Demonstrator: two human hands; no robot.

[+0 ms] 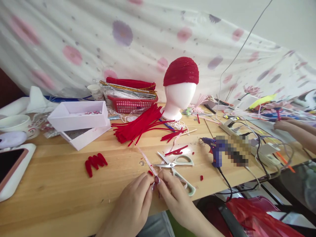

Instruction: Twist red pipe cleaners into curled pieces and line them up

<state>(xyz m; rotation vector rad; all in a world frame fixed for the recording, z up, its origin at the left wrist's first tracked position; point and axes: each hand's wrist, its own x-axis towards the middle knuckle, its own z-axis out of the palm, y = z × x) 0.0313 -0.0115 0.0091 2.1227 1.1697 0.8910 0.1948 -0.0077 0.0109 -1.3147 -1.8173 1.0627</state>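
Observation:
My left hand [134, 199] and my right hand [175, 197] meet at the table's front edge, fingertips pinched together. Between them runs a thin pale measuring tape [147, 160], stretching away toward the red stems. A short red fuzzy piece [150, 172] shows beside my left fingertips; whether I hold it is unclear. Just beyond my right hand lie open scissors [174, 163] with pale green handles. To the left, several rounded red fuzzy pieces [95, 163] lie in a row. Behind is a bundle of red pipe cleaners [140, 126], with cut red lengths [177, 150] nearer the scissors.
A white foam head [179, 97] wears a red wrapped cap [182, 72]. A red basket [133, 104] and white boxes [79, 115] stand behind. At right are a blue glue gun [216, 149], power strips with cables [264, 156] and another person's hand [286, 124]. A phone [12, 168] lies left.

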